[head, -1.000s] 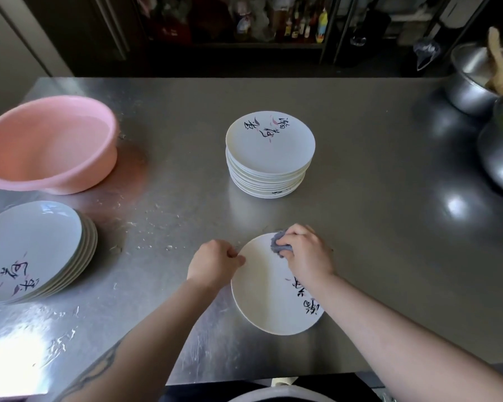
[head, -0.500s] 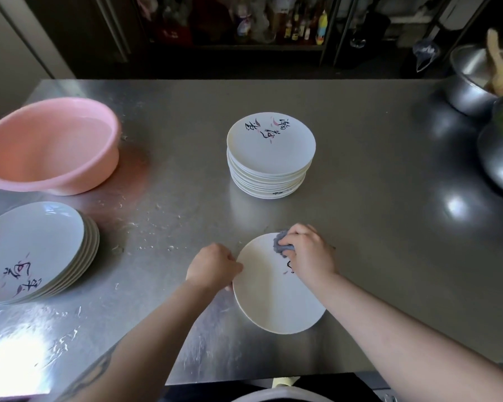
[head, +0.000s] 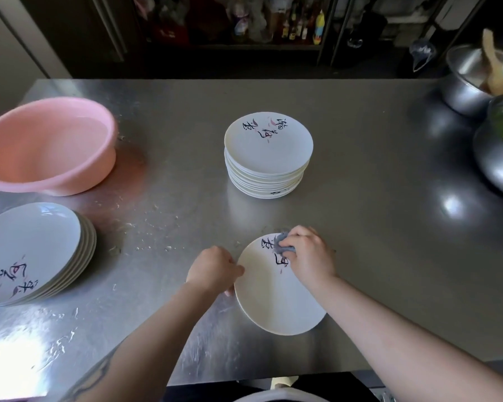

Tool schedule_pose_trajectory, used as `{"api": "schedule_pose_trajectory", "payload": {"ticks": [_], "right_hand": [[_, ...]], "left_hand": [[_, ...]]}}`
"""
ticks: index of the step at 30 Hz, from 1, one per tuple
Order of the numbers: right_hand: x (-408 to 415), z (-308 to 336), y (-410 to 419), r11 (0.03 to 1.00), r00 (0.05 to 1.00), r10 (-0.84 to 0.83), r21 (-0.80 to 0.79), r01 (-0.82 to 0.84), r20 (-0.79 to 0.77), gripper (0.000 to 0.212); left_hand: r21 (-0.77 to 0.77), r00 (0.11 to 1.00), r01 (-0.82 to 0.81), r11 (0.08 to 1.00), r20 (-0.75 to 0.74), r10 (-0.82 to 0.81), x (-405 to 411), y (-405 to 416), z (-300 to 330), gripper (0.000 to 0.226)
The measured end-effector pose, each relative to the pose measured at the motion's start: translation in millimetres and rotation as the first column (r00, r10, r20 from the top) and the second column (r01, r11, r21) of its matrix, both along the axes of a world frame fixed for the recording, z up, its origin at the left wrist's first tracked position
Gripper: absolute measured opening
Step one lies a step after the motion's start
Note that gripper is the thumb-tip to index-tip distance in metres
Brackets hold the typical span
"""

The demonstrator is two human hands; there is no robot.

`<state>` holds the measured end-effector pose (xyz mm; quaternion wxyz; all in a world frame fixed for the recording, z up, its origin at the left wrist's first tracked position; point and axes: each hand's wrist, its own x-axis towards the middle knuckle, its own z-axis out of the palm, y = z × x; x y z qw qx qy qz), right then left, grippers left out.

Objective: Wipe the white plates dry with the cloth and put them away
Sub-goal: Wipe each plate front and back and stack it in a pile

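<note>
Left of the white plate [head: 276,297], a short plate stack [head: 38,253] and pink basin [head: 47,146], left hand [head: 212,269] curled on the plate's left rim, apparently gripping it, right hand [head: 310,256] pressing a bunched grey cloth [head: 282,246] onto its far edge, taller stack [head: 267,158] beyond it.

We are seeing a brushed steel table [head: 360,175] glinting, glossy glazed plates [head: 269,146], a matt pink plastic basin [head: 44,146], polished metal bowls [head: 471,85].

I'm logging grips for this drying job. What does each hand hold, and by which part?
The left hand grips the white plate by its left rim. The right hand holds the bunched grey cloth under its fingers, pressed on the plate's far part.
</note>
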<state>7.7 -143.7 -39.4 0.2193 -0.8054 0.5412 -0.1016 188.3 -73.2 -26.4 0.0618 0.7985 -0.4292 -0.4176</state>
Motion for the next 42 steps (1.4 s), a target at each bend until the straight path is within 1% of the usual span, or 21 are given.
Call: {"api": "schedule_pose_trajectory", "payload": {"ticks": [2, 3, 4, 5, 6, 8, 9, 12, 14, 17, 18, 19, 21, 22, 23, 26, 29, 32, 36, 38, 42], "right_hand": [[0.4, 0.2, 2.0, 1.000, 1.000, 0.013, 0.002, -0.013, 0.003, 0.020], [3.1, 0.4, 3.3, 1.000, 1.000, 0.026, 0.001, -0.026, -0.001, 0.020], [6.6, 0.5, 4.7, 0.999, 0.999, 0.044, -0.004, -0.044, 0.001, 0.020], [10.4, 0.6, 6.3, 0.998, 0.997, 0.070, -0.009, -0.069, 0.013, 0.020], [14.2, 0.2, 8.3, 0.995, 0.995, 0.098, -0.015, -0.097, 0.032, 0.020], [19.4, -0.8, 11.1, 0.992, 0.990, 0.129, -0.012, -0.129, 0.060, 0.022], [19.4, -1.1, 11.3, 0.991, 0.990, 0.133, -0.010, -0.132, 0.054, 0.022], [9.6, -1.3, 5.3, 0.998, 0.997, 0.070, -0.010, -0.069, 0.026, 0.020], [-1.6, -1.6, -0.5, 1.000, 1.000, -0.006, -0.016, 0.007, 0.021, 0.020], [-8.7, -0.5, -0.4, 0.999, 0.999, -0.027, -0.042, 0.026, -0.027, 0.021], [-6.8, -0.2, 0.8, 0.999, 1.000, -0.020, -0.036, 0.019, -0.019, 0.021], [-3.2, -0.1, 2.5, 1.000, 1.000, -0.007, -0.026, 0.007, 0.002, 0.021], [6.2, -0.4, 6.4, 0.999, 0.998, 0.042, -0.020, -0.041, 0.040, 0.021], [10.9, -0.5, 8.4, 0.997, 0.997, 0.068, -0.023, -0.067, 0.043, 0.022], [14.3, -0.7, 9.9, 0.996, 0.995, 0.085, -0.025, -0.084, 0.045, 0.022], [13.2, -0.2, 9.9, 0.995, 0.995, 0.099, -0.025, -0.098, 0.024, 0.022], [-1.4, 3.6, 0.9, 1.000, 0.999, 0.022, -0.007, -0.022, -0.028, 0.024], [-19.4, 10.1, -2.8, 1.000, 0.984, -0.026, -0.021, 0.022, -0.175, 0.026], [-33.9, 12.9, 10.8, 1.000, 0.965, -0.023, 0.009, 0.027, -0.261, 0.026], [-41.1, 11.8, 19.6, 0.999, 0.966, -0.009, 0.048, 0.022, -0.257, 0.026], [-50.5, 10.8, 35.7, 0.994, 0.991, 0.022, 0.107, -0.008, -0.129, 0.025]], "left_hand": [[0.093, 0.995, 0.102, 0.990, -0.016, -0.101, -5.6, 5.3, -0.4, 0.025], [0.100, 0.991, 0.131, 0.986, 0.019, -0.134, -8.5, 3.6, 0.5, 0.025], [0.068, 0.986, 0.139, 0.988, 0.086, -0.145, -10.1, -0.8, 1.4, 0.024], [0.001, 0.980, 0.124, 0.992, 0.154, -0.123, -10.7, -6.4, 1.6, 0.022], [-0.084, 0.978, 0.096, 0.992, 0.191, -0.078, -11.5, -12.9, 2.0, 0.021], [-0.203, 0.988, 0.043, 0.978, 0.153, -0.011, -14.7, -24.8, 3.1, 0.022], [-0.214, 0.993, 0.027, 0.976, 0.121, -0.001, -16.1, -28.6, 2.8, 0.024], [-0.165, 0.993, -0.005, 0.986, 0.117, 0.025, -14.8, -26.2, 4.1, 0.025], [-0.098, 0.997, -0.016, 0.995, 0.067, 0.022, -8.2, -15.6, 3.2, 0.021], [0.096, 0.995, 0.096, 0.991, -0.007, -0.096, -7.7, 1.4, 4.4, 0.025], [0.110, 0.993, 0.120, 0.987, 0.009, -0.122, -9.8, 2.0, 5.5, 0.024], [0.079, 0.991, 0.117, 0.990, 0.056, -0.121, -11.3, -0.6, 7.1, 0.022], [-0.064, 0.988, 0.058, 0.996, 0.149, -0.048, -13.2, -12.1, 8.9, 0.023], [-0.130, 0.986, 0.036, 0.991, 0.167, -0.014, -14.4, -18.3, 8.8, 0.026], [-0.164, 0.986, 0.033, 0.986, 0.164, -0.006, -16.1, -23.9, 8.3, 0.029], [-0.176, 0.995, -0.005, 0.984, 0.098, 0.023, -18.2, -27.5, 1.3, 0.036], [-0.197, 0.991, -0.110, 0.974, 0.051, 0.122, -10.1, -17.3, -5.5, 0.033], [-0.251, 0.970, -0.228, 0.941, 0.019, 0.241, -2.5, -4.8, -12.0, 0.029], [-0.276, 0.946, -0.316, 0.908, -0.017, 0.324, -4.2, 2.9, -16.7, 0.032], [-0.279, 0.942, -0.328, 0.903, -0.026, 0.334, -4.6, 4.3, -17.3, 0.031], [-0.300, 0.942, -0.324, 0.897, -0.021, 0.334, -4.8, 6.6, -18.0, 0.028]]}}
